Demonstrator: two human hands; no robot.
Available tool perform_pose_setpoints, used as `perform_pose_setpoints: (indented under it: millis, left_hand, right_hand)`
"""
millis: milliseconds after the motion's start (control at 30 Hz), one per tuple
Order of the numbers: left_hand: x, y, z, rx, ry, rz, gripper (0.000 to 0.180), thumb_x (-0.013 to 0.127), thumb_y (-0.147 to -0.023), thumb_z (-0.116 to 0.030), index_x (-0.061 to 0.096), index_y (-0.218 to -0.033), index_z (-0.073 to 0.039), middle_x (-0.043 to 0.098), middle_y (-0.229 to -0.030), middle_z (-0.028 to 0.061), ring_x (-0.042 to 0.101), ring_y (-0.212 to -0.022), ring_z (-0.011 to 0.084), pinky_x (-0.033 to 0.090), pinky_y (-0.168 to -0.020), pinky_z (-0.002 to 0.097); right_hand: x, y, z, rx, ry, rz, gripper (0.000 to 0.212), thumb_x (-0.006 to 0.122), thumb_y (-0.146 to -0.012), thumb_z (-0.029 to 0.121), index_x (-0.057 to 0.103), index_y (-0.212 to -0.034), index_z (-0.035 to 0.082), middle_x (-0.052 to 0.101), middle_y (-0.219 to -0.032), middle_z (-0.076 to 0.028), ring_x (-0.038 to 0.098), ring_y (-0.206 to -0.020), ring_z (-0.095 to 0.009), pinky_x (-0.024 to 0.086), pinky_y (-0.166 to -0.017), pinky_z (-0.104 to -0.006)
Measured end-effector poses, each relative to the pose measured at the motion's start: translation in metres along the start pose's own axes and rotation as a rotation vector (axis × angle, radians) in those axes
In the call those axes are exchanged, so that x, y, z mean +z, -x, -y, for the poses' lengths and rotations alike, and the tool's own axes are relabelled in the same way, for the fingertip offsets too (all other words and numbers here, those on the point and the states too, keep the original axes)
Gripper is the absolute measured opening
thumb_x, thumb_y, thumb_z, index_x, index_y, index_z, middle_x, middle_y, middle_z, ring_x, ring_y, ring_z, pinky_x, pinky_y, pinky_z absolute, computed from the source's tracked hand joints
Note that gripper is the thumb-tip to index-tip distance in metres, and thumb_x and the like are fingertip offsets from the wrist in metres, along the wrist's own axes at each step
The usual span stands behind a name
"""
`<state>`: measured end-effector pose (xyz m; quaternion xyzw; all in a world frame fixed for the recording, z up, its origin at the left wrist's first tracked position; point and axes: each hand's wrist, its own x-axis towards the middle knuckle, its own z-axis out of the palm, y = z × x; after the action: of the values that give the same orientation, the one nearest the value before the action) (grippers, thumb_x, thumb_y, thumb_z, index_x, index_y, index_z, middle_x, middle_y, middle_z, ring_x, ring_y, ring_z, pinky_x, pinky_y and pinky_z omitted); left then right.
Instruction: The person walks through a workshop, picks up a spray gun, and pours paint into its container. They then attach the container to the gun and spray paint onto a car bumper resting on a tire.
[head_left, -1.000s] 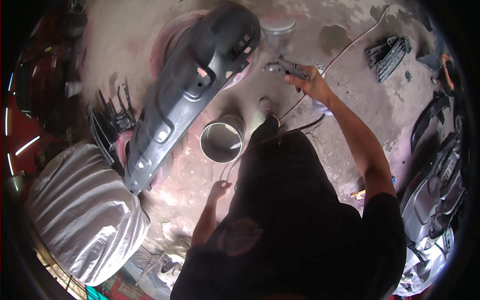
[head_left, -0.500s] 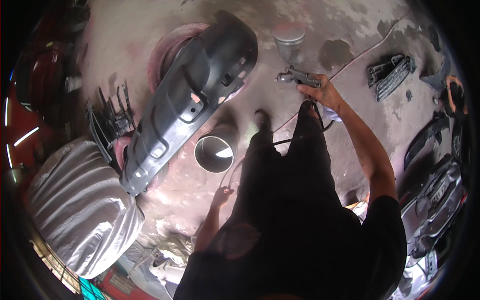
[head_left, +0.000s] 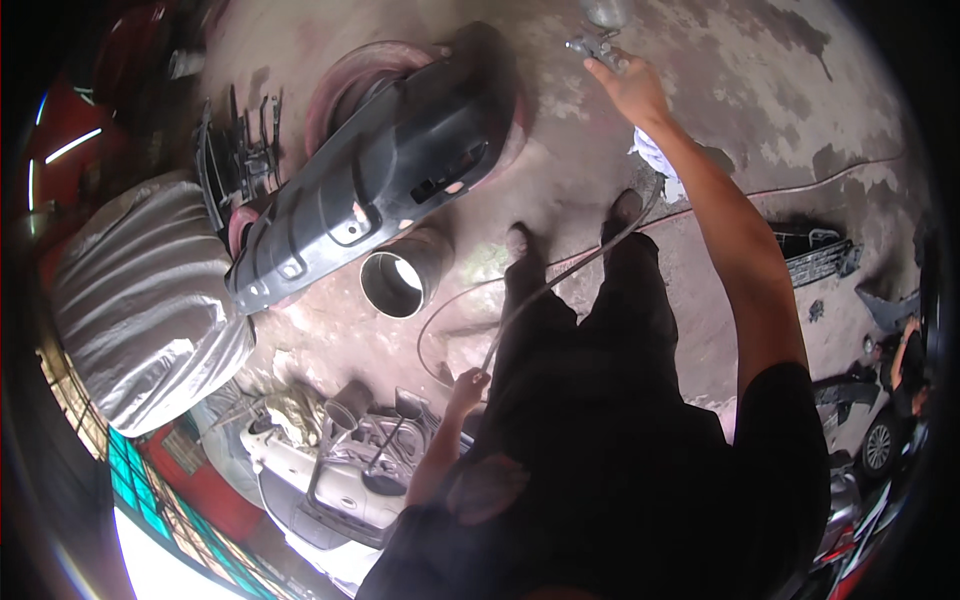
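Observation:
At the top, my right hand [head_left: 637, 92] is closed around a spray gun [head_left: 600, 46] with a silver cup [head_left: 606, 12] on it, cut by the picture's edge. A white cloth [head_left: 655, 158] hangs below my right wrist. The air hose [head_left: 590, 258] runs down from there, past my legs, to my left hand [head_left: 468, 386], whose fingers are closed on it. Ahead and to the left, a black car bumper [head_left: 400, 165] lies slantwise over pinkish tyres [head_left: 325, 95]. The gun is apart from it, to its right.
An open metal bucket [head_left: 393, 284] stands beside the bumper. At the left are a silver-covered bulky thing [head_left: 150, 300] and dark trim parts [head_left: 240, 155]. A white bumper [head_left: 345, 490] lies behind my left arm. A black grille [head_left: 820, 257] and another person [head_left: 908, 365] are at the right.
My right hand has moved forward and up with the spray gun, drawing the hose straighter. My left hand still grips the hose. The view has turned, showing more of the white bumper at the lower left.

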<state>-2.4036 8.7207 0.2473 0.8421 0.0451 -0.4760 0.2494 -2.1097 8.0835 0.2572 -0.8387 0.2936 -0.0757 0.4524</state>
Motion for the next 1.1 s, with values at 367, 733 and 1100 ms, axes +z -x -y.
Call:
perform_pose_setpoints:
  millis: [367,733,1100]
  left_hand:
    - [0.089,-0.025,-0.074,-0.109,0.128,0.066,0.041,0.079,-0.091,-0.039,0.075,-0.106,-0.002,0.076,-0.093,0.0197,0.073,-0.089,0.0308,0.054,-0.078,0.0426]
    - [0.085,-0.078,-0.133,-0.191,0.304,0.118,0.034,0.077,-0.094,-0.035,0.076,-0.107,-0.003,0.077,-0.092,0.0172,0.074,-0.088,0.0254,0.054,-0.077,0.0405]
    - [0.099,-0.096,-0.160,-0.319,0.277,0.158,0.038,0.080,-0.092,-0.036,0.076,-0.110,-0.003,0.078,-0.100,0.0178,0.074,-0.094,0.0275,0.055,-0.082,0.0403]
  right_hand:
    - [-0.024,-0.066,0.059,-0.081,-0.274,0.863,0.040,0.078,-0.091,0.043,0.070,-0.098,0.005,0.068,-0.077,-0.002,0.060,-0.055,-0.010,0.043,-0.044,-0.0278]
    - [0.088,-0.236,-0.005,-0.222,0.127,0.218,0.056,0.074,-0.092,0.054,0.069,-0.092,-0.002,0.071,-0.076,-0.011,0.070,-0.066,-0.028,0.056,-0.068,-0.0412]
    - [0.067,-0.245,0.029,-0.066,-0.235,0.934,0.033,0.075,-0.095,0.037,0.070,-0.092,0.005,0.066,-0.072,-0.002,0.060,-0.052,-0.010,0.041,-0.042,-0.0265]
